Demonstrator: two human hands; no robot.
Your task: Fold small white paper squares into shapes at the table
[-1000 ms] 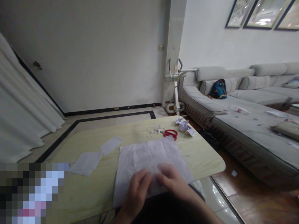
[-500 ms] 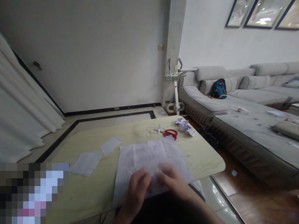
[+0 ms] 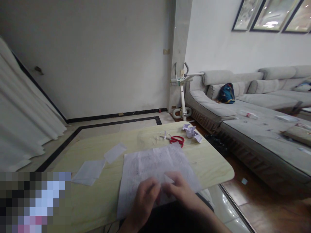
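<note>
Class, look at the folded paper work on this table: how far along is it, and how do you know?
Looks done: the folded pieces at the far corner, near the scissors. In hand: a small white piece between the left hand and right hand, above the printed sheet; its shape is unclear. Probably left: the loose papers, lying flat.

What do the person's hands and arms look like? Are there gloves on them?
No gloves! The left hand and right hand are both bare, with no watch or bracelet showing. No sleeves show on the forearms either. The fingers are too blurry to tell about rings.
</note>
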